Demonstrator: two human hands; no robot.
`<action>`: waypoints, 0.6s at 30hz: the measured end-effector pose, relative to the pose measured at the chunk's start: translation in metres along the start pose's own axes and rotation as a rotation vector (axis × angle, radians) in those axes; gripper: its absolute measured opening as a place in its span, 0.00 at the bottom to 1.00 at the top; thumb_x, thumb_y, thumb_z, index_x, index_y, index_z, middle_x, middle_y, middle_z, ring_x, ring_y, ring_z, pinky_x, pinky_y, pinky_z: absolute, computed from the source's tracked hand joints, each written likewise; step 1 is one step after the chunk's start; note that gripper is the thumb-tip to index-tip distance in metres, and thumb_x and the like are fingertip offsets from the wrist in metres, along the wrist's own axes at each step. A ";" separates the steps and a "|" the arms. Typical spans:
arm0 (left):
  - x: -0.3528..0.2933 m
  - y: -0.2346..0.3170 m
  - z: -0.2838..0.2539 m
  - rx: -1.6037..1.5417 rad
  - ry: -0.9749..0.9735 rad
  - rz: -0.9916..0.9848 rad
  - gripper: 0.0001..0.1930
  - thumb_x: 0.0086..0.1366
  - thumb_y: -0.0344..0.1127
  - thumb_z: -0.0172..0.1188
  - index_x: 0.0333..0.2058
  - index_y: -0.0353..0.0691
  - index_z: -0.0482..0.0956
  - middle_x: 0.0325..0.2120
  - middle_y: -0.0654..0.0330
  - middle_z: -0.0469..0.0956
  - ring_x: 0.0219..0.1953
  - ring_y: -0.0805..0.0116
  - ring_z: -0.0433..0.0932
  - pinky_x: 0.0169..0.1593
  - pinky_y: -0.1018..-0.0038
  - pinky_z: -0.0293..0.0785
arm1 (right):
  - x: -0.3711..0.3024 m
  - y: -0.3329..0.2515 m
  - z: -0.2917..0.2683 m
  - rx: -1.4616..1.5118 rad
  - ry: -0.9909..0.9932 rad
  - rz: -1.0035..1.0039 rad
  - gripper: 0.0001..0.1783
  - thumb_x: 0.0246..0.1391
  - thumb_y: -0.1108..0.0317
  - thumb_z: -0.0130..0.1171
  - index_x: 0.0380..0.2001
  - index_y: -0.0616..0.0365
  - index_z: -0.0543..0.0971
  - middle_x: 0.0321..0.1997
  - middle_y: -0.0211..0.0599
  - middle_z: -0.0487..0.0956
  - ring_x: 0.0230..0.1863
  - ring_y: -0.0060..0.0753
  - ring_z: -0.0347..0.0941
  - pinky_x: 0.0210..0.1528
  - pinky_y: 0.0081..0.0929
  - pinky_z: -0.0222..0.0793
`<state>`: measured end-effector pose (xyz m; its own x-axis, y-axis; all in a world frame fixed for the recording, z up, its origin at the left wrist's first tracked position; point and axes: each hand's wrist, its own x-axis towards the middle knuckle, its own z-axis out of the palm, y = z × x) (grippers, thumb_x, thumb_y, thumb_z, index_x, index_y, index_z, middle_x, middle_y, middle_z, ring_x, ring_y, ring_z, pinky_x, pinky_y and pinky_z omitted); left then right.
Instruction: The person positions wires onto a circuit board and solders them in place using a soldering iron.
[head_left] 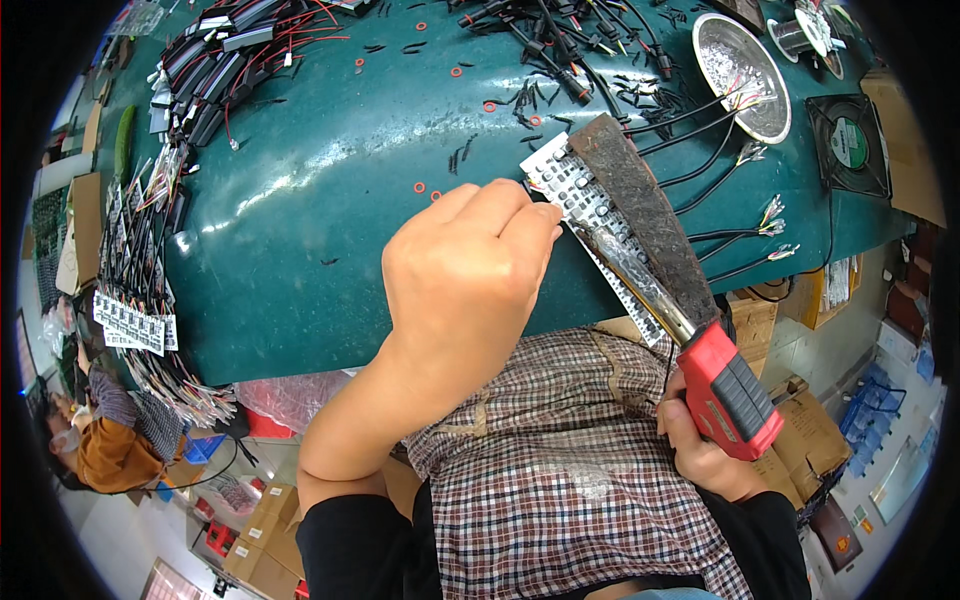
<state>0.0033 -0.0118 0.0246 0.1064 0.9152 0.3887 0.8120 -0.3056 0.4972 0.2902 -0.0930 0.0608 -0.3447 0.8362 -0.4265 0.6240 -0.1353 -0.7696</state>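
My right hand [700, 450] is wrapped round the red and black handle of a soldering iron [735, 395]. The iron's metal shaft slants up and left over a white circuit board panel [575, 185] with rows of small dark parts. A dark, rough-surfaced bar [645, 215] lies along the panel, on its right side. My left hand [470, 265] is closed, its fingertips pinched at the panel's left edge beside the iron's tip. Whatever sits between those fingertips is hidden. Black cables [700, 165] with stripped coloured ends stick out to the right of the bar.
A metal bowl [700, 50] stands at the back right, near solder spools [795, 40] and a small black fan [848, 148]. Wired boards [135, 325] hang at the left edge. Black wired parts [215, 70] and cables [545, 40] are heaped at the back of the green table [290, 250].
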 end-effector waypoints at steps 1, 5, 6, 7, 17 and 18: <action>0.000 0.000 0.000 0.027 -0.002 0.018 0.10 0.48 0.26 0.75 0.30 0.41 0.86 0.25 0.62 0.80 0.26 0.63 0.79 0.30 0.70 0.74 | 0.001 0.000 -0.001 0.018 -0.025 0.015 0.16 0.55 0.70 0.69 0.46 0.60 0.81 0.40 0.43 0.81 0.43 0.50 0.78 0.47 0.41 0.74; 0.000 0.000 0.000 0.053 -0.012 0.034 0.10 0.47 0.26 0.75 0.30 0.41 0.86 0.25 0.63 0.79 0.26 0.63 0.79 0.30 0.70 0.74 | -0.001 0.002 -0.003 -0.009 -0.032 -0.004 0.17 0.55 0.70 0.69 0.47 0.61 0.81 0.40 0.43 0.81 0.43 0.50 0.78 0.47 0.41 0.74; 0.000 0.001 0.000 0.060 -0.019 0.036 0.10 0.47 0.26 0.75 0.31 0.41 0.86 0.25 0.63 0.79 0.26 0.64 0.78 0.30 0.70 0.74 | -0.003 0.004 -0.003 -0.024 -0.033 -0.002 0.17 0.54 0.71 0.69 0.48 0.61 0.81 0.39 0.42 0.81 0.42 0.49 0.79 0.47 0.41 0.74; 0.000 0.001 -0.001 0.066 -0.025 0.038 0.11 0.47 0.26 0.75 0.31 0.41 0.86 0.25 0.63 0.79 0.26 0.64 0.78 0.30 0.70 0.74 | -0.005 0.005 -0.003 -0.040 -0.033 0.000 0.17 0.54 0.71 0.69 0.48 0.61 0.81 0.38 0.42 0.81 0.41 0.49 0.79 0.46 0.41 0.74; 0.002 0.001 -0.003 0.081 -0.048 0.056 0.11 0.46 0.26 0.75 0.30 0.41 0.85 0.25 0.64 0.79 0.26 0.64 0.78 0.30 0.70 0.74 | -0.003 -0.001 -0.002 -0.001 -0.018 0.045 0.18 0.57 0.70 0.68 0.51 0.62 0.80 0.39 0.42 0.82 0.42 0.44 0.80 0.46 0.37 0.75; 0.002 0.001 -0.003 0.081 -0.054 0.057 0.11 0.46 0.26 0.75 0.30 0.41 0.85 0.25 0.64 0.79 0.26 0.64 0.78 0.30 0.70 0.74 | -0.003 0.000 -0.001 -0.025 0.005 0.000 0.18 0.57 0.70 0.68 0.51 0.62 0.80 0.39 0.41 0.82 0.41 0.43 0.80 0.45 0.37 0.75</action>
<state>0.0023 -0.0107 0.0279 0.1824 0.9104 0.3713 0.8473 -0.3371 0.4104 0.2921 -0.0945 0.0628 -0.3413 0.8387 -0.4243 0.6414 -0.1222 -0.7574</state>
